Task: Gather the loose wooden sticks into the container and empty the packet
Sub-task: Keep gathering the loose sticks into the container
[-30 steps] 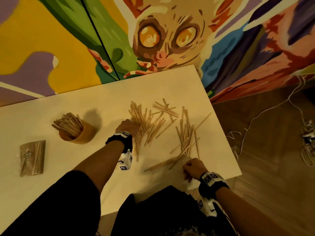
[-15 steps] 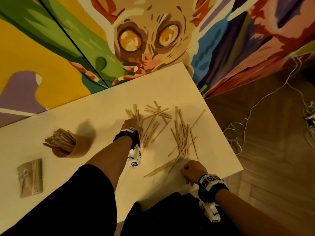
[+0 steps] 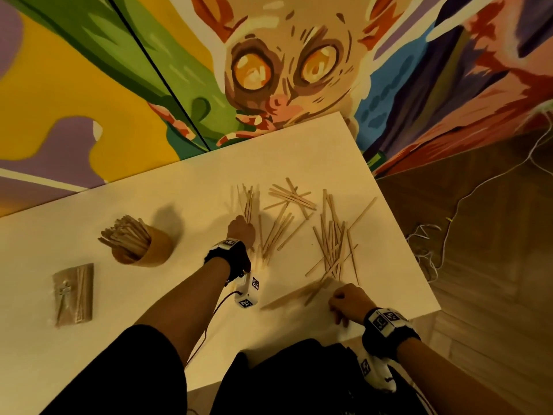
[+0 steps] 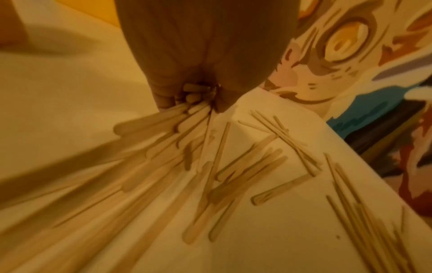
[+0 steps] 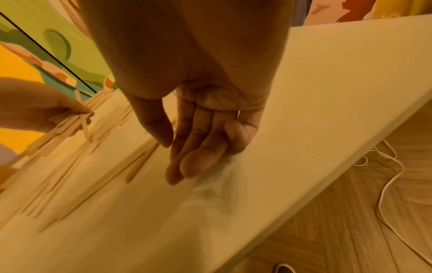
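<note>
My left hand (image 3: 240, 232) grips a bundle of wooden sticks (image 3: 247, 202) at the middle of the white table (image 3: 299, 151); in the left wrist view the fingers (image 4: 168, 92) curl round the bundle (image 4: 151, 125). Several loose sticks (image 3: 332, 244) lie scattered to its right. My right hand (image 3: 342, 301) hovers near the front edge with relaxed fingers (image 5: 194, 158) and holds nothing, just beside a few sticks (image 3: 302, 292). A round brown container (image 3: 149, 253) full of sticks stands at the left. The clear packet (image 3: 73, 295) with sticks inside lies at the far left.
A painted mural wall (image 3: 269, 70) backs the table. The table's right edge (image 3: 419, 259) and front edge are close to the loose sticks. Beyond them is a wooden floor with white cables (image 3: 431, 247).
My left hand has gathered sticks into a bundle that now stands out past its fingers. My right hand has stayed by the front sticks. The head camera has shifted.
</note>
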`<state>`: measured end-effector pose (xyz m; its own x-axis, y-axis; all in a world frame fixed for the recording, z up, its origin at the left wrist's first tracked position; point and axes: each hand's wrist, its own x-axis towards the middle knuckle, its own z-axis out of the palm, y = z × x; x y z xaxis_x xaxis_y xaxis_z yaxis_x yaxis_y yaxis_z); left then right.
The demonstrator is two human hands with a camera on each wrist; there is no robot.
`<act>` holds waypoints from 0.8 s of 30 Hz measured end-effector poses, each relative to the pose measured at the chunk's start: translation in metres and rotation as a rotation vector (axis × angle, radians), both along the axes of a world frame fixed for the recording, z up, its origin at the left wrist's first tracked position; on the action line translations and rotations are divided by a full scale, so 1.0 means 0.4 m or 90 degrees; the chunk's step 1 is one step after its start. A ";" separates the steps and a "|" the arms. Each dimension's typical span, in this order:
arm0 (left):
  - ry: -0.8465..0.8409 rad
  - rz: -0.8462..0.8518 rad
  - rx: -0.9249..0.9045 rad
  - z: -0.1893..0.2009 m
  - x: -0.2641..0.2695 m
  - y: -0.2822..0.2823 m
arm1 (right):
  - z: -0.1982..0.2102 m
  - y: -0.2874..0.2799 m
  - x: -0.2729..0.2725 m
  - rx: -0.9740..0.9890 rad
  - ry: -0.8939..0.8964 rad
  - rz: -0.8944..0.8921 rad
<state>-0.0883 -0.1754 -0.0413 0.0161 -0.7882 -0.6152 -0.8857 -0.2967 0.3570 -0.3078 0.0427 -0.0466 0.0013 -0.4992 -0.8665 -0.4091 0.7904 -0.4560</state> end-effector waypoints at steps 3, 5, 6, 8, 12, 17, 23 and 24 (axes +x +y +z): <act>0.100 0.094 -0.043 0.014 0.036 0.009 | 0.000 -0.005 -0.005 -0.012 -0.014 0.012; 0.186 0.165 -0.054 0.020 0.064 0.019 | 0.002 -0.011 -0.006 -0.021 -0.025 0.020; 0.230 0.198 -0.055 0.025 0.077 0.026 | 0.005 -0.015 -0.005 -0.026 -0.032 0.025; 0.304 0.251 -0.049 0.044 0.096 0.047 | 0.012 -0.027 0.000 -0.038 -0.045 0.032; 0.437 0.284 0.024 0.095 0.116 0.125 | 0.035 -0.060 0.013 -0.069 -0.072 0.037; 0.568 0.288 0.135 0.135 0.136 0.249 | 0.090 -0.116 0.048 -0.109 -0.103 0.034; 0.506 0.253 0.290 0.159 0.154 0.363 | 0.107 -0.161 0.112 -0.151 -0.138 -0.043; 0.495 0.249 0.306 0.162 0.159 0.373 | 0.109 -0.165 0.127 -0.149 -0.143 -0.065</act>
